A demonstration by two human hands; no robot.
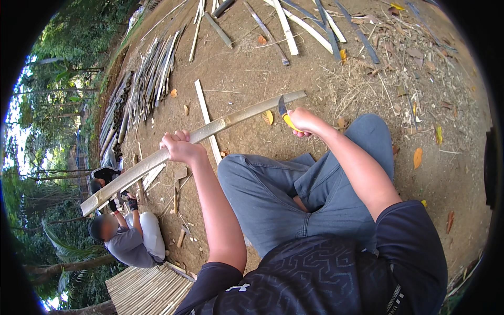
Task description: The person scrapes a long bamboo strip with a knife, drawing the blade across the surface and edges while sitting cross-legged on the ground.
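A long split bamboo strip (244, 114) slants across the view, its pale hollow side facing me and its far left end raised. My left hand (182, 147) is closed around the strip left of its middle. In my right hand (305, 122) is a knife (285, 112) with a yellow handle and a dark, slightly curved blade. The blade lies against the strip near its right end, pointing away from me. Whether the edge bites into the bamboo cannot be made out. The fingers of my right hand wrap the yellow handle.
Bamboo poles (152, 71) lie piled at the far left, with loose split strips (286, 29) along the back. A pale strip (207, 118) lies beneath my workpiece. Two people work at the left, one in a grey shirt (128, 247). A slatted bamboo panel (149, 291) sits lower left.
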